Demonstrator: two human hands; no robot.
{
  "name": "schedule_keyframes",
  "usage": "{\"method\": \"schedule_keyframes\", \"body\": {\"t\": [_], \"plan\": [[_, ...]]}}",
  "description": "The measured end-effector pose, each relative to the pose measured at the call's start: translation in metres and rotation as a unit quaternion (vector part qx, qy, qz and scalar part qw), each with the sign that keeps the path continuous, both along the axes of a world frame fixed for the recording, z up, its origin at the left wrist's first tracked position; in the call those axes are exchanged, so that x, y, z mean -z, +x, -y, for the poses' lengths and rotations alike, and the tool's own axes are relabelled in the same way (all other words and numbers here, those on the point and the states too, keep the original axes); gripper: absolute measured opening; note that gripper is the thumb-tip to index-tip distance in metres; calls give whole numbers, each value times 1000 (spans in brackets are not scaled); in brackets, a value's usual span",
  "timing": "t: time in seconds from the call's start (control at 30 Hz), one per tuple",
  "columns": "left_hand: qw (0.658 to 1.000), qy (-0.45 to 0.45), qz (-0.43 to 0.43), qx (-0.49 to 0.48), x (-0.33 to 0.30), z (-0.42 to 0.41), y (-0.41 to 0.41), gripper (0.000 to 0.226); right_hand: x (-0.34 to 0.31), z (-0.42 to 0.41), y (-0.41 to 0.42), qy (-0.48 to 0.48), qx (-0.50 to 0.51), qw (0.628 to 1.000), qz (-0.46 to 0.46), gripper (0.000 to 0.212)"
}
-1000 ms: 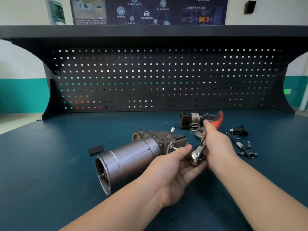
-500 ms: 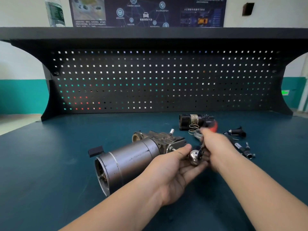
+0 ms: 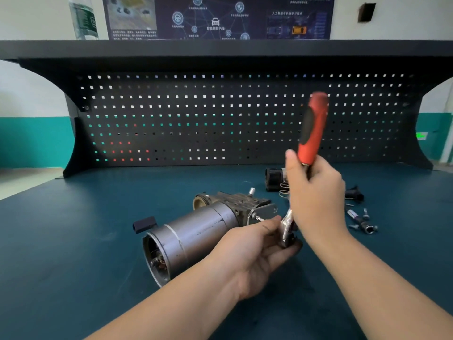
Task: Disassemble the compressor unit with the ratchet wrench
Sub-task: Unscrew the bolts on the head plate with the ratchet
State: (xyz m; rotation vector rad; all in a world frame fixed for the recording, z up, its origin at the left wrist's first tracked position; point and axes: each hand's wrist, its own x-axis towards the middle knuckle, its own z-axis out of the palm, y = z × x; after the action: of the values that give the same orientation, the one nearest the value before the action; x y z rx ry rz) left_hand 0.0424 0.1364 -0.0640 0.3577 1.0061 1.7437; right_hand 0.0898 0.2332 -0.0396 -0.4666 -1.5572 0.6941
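The right hand (image 3: 316, 200) gripped the ratchet wrench (image 3: 311, 133) upright. The left hand (image 3: 257, 251) pinched its chrome head beside the compressor unit (image 3: 196, 234).

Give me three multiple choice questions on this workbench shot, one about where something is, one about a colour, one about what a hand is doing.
1. Where does the water bottle stand?
A. on the top shelf
B. on the bench mat
C. inside the compressor unit

2. What colour is the ratchet wrench handle?
A. yellow
B. red and black
C. all white

3. What is the right hand doing?
A. lying flat on the mat
B. gripping the wrench below its handle
C. holding the bottle

Answers: 1 A, the bottle stands on the shelf above the pegboard. 2 B, the raised handle is red with a black inlay. 3 B, its fingers curl round the tool, while the left hand holds the metal head by the compressor unit.
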Motion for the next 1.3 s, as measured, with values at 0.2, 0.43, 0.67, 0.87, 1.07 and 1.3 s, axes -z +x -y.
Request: {"method": "schedule_keyframes", "body": {"t": [0.2, 0.43, 0.67, 0.87, 1.07, 1.3], "plan": [[999, 14, 26, 13, -1, 0, 2, 15, 14, -29, -4, -404, -72, 911, 34, 28], [1000, 11, 2, 5, -1, 4, 3, 18, -3, 15, 8, 269, -107, 957, 27, 32], [1000, 4, 14, 11, 0, 0, 0, 14, 4, -10, -2, -79, -22, 996, -17, 32], [1000, 7, 24, 12, 0, 0, 0, 15, 12, -24, -5, -329, -50, 943, -3, 30], [1000, -9, -14, 7, 1, 2, -1, 18, -5, 6, 10, 227, -104, 968, 31, 32], [1000, 4, 6, 6, 1, 0, -2, 17, 10, -33, -3, -337, -54, 938, 61, 35]]}}
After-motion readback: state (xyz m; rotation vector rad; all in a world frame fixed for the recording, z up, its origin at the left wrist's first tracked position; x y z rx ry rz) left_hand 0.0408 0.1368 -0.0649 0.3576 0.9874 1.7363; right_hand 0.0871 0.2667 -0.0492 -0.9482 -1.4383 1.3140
